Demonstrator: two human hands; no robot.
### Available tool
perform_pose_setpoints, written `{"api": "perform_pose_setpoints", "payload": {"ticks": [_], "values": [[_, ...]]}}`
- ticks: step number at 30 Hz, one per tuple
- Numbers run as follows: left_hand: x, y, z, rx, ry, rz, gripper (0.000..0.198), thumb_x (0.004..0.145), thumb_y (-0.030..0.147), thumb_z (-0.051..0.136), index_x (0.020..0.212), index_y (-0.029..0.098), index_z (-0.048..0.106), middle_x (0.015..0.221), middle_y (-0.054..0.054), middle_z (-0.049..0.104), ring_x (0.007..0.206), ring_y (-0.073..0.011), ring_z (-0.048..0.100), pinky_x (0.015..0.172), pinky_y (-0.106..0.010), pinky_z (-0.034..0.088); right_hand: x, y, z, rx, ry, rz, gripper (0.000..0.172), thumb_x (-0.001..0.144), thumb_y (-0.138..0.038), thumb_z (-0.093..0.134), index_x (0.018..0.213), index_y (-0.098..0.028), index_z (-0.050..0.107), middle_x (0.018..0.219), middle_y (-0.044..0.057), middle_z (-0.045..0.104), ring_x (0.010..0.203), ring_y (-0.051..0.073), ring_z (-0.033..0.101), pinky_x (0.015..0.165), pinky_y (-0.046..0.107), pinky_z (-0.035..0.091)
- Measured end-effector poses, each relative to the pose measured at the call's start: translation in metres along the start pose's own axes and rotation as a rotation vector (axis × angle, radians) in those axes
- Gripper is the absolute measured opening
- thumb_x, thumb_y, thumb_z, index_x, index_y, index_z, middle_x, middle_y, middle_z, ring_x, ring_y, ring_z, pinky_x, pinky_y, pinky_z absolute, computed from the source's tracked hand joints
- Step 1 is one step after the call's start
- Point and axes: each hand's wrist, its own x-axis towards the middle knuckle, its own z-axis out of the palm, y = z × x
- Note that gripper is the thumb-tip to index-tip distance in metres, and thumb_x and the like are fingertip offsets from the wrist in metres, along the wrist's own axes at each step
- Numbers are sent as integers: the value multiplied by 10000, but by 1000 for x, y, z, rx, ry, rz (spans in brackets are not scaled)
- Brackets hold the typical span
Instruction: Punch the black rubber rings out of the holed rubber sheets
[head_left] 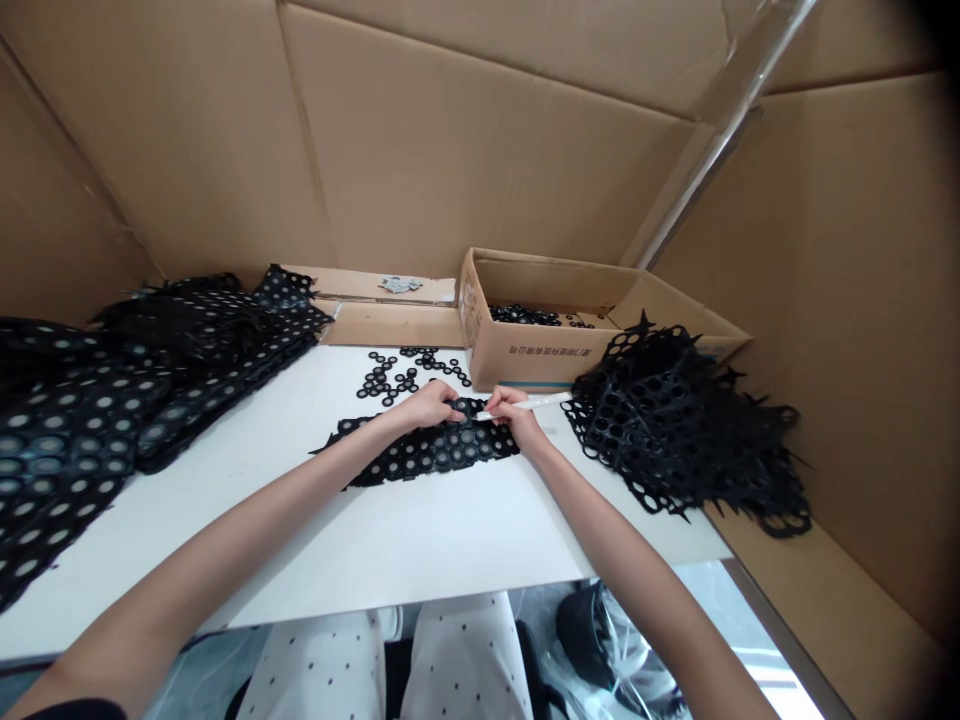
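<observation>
A black rubber sheet (420, 452) with rows of round pieces lies on the white table (420, 540). My left hand (435, 404) is closed, pinching the upper edge of this sheet near its middle. In my right hand (513, 410) is a white pen-like tool (551, 400), its tip pointing left at the sheet, close to my left fingertips. Loose black rings (386, 380) lie scattered just behind the sheet.
Piled black sheets (225, 350) cover the left side. A cardboard box (540, 358) holding black rings stands at the back, right of centre. Punched-out black sheet remnants (675, 430) are heaped at the right. Cardboard walls (465, 140) enclose the table; a black bin (585, 630) stands below.
</observation>
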Motion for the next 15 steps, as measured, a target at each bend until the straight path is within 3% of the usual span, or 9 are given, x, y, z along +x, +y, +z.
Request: {"api": "perform_pose_setpoints", "payload": {"ticks": [9,12,15], "values": [[0,-7,4,40,67,58,205,573,338,595,572,141,537,538,36,466,571,-109,416,528,-217,284,-2,-6,10,-161,-139,15,43,616,-192,564,605,-156,544,512,-30,507,496,99,428,500,206,289],[0,-3,1,99,48,15,205,577,343,605,577,144,553,508,40,450,548,-108,405,514,-220,278,-2,-5,9,-143,-63,36,47,595,-202,540,574,-160,536,487,-29,479,472,100,403,473,209,269],[0,-1,-2,190,36,19,192,580,333,622,593,148,576,527,32,487,570,-120,437,547,-224,315,-1,-5,6,-32,149,18,88,563,-217,481,494,-162,477,483,-19,455,432,87,330,427,208,201]]}}
